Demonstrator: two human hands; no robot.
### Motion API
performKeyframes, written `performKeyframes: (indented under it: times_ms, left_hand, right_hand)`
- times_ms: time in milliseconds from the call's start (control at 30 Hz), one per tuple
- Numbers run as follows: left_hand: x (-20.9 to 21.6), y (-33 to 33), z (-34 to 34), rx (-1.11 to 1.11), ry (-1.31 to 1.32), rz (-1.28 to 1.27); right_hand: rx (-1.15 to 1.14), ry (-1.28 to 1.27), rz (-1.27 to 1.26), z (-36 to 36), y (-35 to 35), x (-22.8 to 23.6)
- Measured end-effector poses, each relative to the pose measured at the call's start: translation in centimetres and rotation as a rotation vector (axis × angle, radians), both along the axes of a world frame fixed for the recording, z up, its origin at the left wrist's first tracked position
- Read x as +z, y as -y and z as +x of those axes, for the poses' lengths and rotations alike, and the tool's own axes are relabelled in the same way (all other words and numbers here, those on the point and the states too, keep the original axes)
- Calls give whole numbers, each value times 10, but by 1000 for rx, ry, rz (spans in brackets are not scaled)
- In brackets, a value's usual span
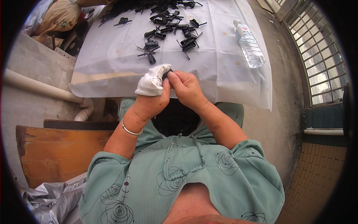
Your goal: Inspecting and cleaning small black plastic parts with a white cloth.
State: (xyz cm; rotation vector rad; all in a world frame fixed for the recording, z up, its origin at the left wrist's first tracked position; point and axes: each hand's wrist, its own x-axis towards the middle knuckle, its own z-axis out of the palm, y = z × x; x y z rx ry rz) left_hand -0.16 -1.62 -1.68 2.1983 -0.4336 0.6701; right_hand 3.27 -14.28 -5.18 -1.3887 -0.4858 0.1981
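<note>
Near the front edge of the table, my two hands meet over a small black part (166,74), mostly hidden by the fingers. My left hand (158,98) is closed around it, its fingers wrapped in white cloth (151,83), with the thumb bare. From the other side my bare right hand (186,87) pinches the same part between thumb and fingers. Just beyond, loose black plastic clips (151,45) with thin protruding strips lie scattered, the closest one (151,58) a little way past my left hand.
A translucent plastic sheet (112,56) covers the table and hangs over its front edge. On the right a clear water bottle (250,46) lies on its side. More black clips are heaped at the far edge. Below are a dark container (175,119) between my knees and a wooden board (67,153).
</note>
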Motion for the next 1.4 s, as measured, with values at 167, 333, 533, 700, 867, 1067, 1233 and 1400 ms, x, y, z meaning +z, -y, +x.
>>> performKeyframes:
  times_ms: [167,333,533,700,867,1067,1233,1400]
  left_hand:
    - [-8,-2,2,32,-60,44]
    - [-7,-8,5,-95,-310,-386]
    - [4,-15,2,-216,-656,-866]
    - [8,-7,-2,-199,-507,-460]
    - [10,-5,-1,-282,-408,-308]
    - [15,-10,-7,-391,-787,-778]
    - [16,-10,-9,-342,-705,-660]
    - [25,-7,-10,-338,-634,-534]
  right_hand:
    - [47,-245,-30,0,-1,9]
    - [-5,106,-280,6,21,17]
    - [8,274,-370,10,35,14]
    - [-8,302,-236,13,31,22]
    - [67,117,-214,10,27,20]
    - [64,186,-210,6,31,23]
    - [89,156,-216,2,30,28]
    - [83,73,-213,-1,28,37]
